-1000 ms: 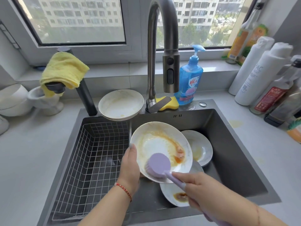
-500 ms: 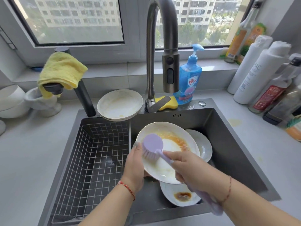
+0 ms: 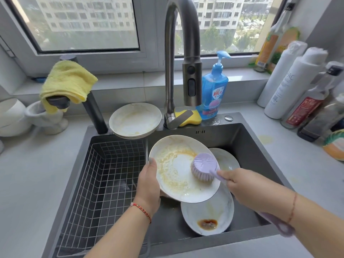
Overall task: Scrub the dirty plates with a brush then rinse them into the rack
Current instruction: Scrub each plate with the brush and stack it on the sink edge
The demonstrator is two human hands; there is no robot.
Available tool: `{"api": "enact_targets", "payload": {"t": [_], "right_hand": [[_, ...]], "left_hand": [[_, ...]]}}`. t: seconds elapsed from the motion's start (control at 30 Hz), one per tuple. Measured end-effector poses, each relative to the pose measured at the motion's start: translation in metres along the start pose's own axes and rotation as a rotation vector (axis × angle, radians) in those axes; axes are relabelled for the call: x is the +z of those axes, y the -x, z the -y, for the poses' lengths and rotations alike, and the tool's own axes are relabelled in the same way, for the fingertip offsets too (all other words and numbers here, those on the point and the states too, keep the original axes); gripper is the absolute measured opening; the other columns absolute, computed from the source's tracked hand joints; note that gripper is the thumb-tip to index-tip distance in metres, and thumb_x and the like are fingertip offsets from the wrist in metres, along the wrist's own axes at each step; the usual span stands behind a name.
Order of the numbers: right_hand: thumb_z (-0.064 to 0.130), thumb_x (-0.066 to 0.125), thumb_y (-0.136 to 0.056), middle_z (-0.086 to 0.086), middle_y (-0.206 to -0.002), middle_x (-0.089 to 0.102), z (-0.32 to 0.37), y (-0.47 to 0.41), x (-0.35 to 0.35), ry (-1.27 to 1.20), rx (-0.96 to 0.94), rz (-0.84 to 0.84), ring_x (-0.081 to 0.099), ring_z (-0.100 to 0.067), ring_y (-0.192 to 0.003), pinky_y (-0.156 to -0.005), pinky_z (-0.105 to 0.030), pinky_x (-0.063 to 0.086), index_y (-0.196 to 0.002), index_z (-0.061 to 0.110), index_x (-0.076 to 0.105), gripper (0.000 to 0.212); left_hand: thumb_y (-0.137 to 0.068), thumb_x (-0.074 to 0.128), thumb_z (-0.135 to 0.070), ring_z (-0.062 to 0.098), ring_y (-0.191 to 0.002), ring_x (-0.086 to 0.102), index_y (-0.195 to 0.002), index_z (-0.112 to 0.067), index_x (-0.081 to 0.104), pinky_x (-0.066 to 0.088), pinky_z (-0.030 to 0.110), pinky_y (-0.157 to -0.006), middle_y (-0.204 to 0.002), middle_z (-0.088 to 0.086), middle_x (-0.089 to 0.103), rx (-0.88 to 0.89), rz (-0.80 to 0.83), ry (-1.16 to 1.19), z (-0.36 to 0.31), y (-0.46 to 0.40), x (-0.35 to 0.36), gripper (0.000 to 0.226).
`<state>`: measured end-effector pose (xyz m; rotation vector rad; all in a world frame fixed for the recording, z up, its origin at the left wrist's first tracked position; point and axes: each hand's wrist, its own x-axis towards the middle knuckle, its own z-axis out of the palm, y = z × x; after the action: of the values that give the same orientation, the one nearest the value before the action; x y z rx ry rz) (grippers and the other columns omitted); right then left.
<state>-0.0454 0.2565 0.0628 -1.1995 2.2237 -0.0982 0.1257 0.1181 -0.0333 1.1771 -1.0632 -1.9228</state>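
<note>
Nearest in the dark sink (image 3: 260, 164), a plate (image 3: 210, 211) lies flat on the bottom with a brown sauce blot (image 3: 207, 223) at its near edge. Above it the left hand (image 3: 149, 185) grips a dirty plate (image 3: 178, 175) by its left rim, thumb on the face and fingers hidden behind, tilting it up toward the camera. Orange-yellow smears ring its white centre. The right hand (image 3: 243, 187) is curled round the handle of a purple brush (image 3: 204, 168), whose round head presses against the right side of the held plate; the handle's end sticks out past the wrist, near the sink's front right edge. Both wrists wear thin red string bracelets.

A third plate (image 3: 226, 161) leans behind the held one, partly covered by it. Left of the hands, a wire rack (image 3: 104, 183) fills the sink's left part, with nothing in it and open room above.

Farther back, a short stack of smeared plates (image 3: 135, 119) sits on the sink's rear ledge, overhanging the rack. The tap (image 3: 182, 53) arches over the basin, its spray head hanging above the held plate. A yellow sponge (image 3: 189, 117) and a blue soap bottle (image 3: 214, 90) stand just behind it. A yellow cloth (image 3: 67, 81) hangs over a dark spout at the left; bottles (image 3: 294, 81) crowd the desk (image 3: 28, 174) at the far right.
</note>
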Motion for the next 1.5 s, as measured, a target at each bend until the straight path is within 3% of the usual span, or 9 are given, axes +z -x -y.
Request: {"api": "enact_targets", "payload": {"t": [0.2,0.37,0.53,0.7,0.9,1.07,1.17,1.3,1.5], "right_hand": [[0.035,0.037,-0.101,0.011,-0.042,0.033,0.025,0.025,0.006,-0.346,-0.099,0.275,0.028,-0.006,-0.034,-0.042,-0.018,0.030,-0.112,0.057,0.055,0.031],[0.031,0.035,-0.100,0.005,-0.055,0.045,0.043,0.003,0.016,-0.427,-0.169,0.102,0.042,0.000,-0.034,-0.040,-0.009,0.033,-0.133,0.048,0.047,0.039],[0.018,0.031,-0.100,0.007,-0.079,0.050,0.024,-0.023,0.006,-0.067,-0.129,-0.141,0.055,-0.016,-0.071,-0.066,-0.024,0.046,-0.137,0.020,0.046,0.040],[0.023,0.029,-0.103,-0.007,-0.110,0.059,0.002,-0.009,0.006,0.317,-0.031,0.061,0.059,-0.024,-0.097,-0.079,-0.028,0.046,-0.140,0.011,0.039,0.040],[0.028,0.034,-0.103,0.012,-0.038,0.034,0.012,0.029,0.003,-0.177,-0.076,0.342,0.034,-0.004,-0.037,-0.041,-0.012,0.030,-0.120,0.033,0.061,0.033],[0.021,0.033,-0.102,0.014,-0.033,0.033,0.018,0.033,0.001,-0.255,-0.132,0.358,0.034,-0.003,-0.030,-0.037,-0.008,0.029,-0.123,0.029,0.060,0.035],[0.024,0.028,-0.101,0.009,-0.056,0.045,0.003,0.028,0.009,-0.020,-0.133,0.260,0.037,-0.005,-0.044,-0.042,-0.015,0.030,-0.128,0.026,0.055,0.038],[0.026,0.028,-0.101,-0.004,-0.098,0.066,-0.024,0.006,0.020,0.277,-0.080,0.035,0.062,-0.022,-0.084,-0.076,-0.033,0.050,-0.132,0.028,0.047,0.036],[0.036,0.050,-0.094,-0.003,-0.058,0.047,-0.043,-0.009,0.015,-0.339,0.115,-0.314,0.041,-0.014,-0.048,-0.050,-0.025,0.034,-0.070,0.012,0.049,0.035]], "left_hand": [[-0.084,0.042,-0.064,0.029,-0.110,0.068,-0.127,-0.012,0.059,0.051,0.054,-0.098,-0.118,0.011,0.071,0.021,-0.033,0.015,-0.001,0.001,0.002,0.069],[-0.092,0.037,-0.057,0.029,-0.107,0.069,-0.125,-0.011,0.062,0.058,0.042,-0.084,-0.115,0.012,0.072,-0.002,0.070,-0.025,0.007,0.009,0.014,0.062],[-0.094,0.037,-0.056,0.029,-0.107,0.069,-0.125,-0.021,0.060,0.055,0.056,-0.088,-0.115,0.007,0.073,0.026,0.076,-0.071,0.006,0.014,0.017,0.053],[-0.100,0.039,-0.054,0.027,-0.104,0.069,-0.105,-0.030,0.065,0.054,0.059,-0.089,-0.108,0.003,0.073,0.104,-0.055,-0.143,0.006,0.009,0.006,0.036],[-0.104,0.036,-0.043,0.028,-0.107,0.063,-0.101,-0.024,0.061,0.049,0.052,-0.098,-0.104,0.003,0.068,0.200,-0.128,-0.210,0.014,0.009,0.006,0.031],[-0.107,0.034,-0.035,0.025,-0.109,0.061,-0.111,-0.015,0.060,0.047,0.047,-0.100,-0.106,0.001,0.066,0.248,-0.132,-0.246,0.014,0.008,0.006,0.034],[-0.107,0.033,-0.035,0.021,-0.105,0.062,-0.108,-0.020,0.060,0.051,0.048,-0.096,-0.107,0.001,0.067,0.278,-0.122,-0.254,0.010,0.008,0.003,0.031],[-0.106,0.036,-0.036,0.023,-0.106,0.064,-0.108,-0.026,0.061,0.053,0.049,-0.092,-0.108,0.001,0.068,0.284,-0.073,-0.280,0.008,0.011,0.002,0.027],[-0.106,0.034,-0.040,0.025,-0.104,0.070,-0.122,-0.024,0.057,0.059,0.048,-0.083,-0.117,0.006,0.071,0.043,-0.052,0.033,0.008,0.018,0.001,0.032]]}}
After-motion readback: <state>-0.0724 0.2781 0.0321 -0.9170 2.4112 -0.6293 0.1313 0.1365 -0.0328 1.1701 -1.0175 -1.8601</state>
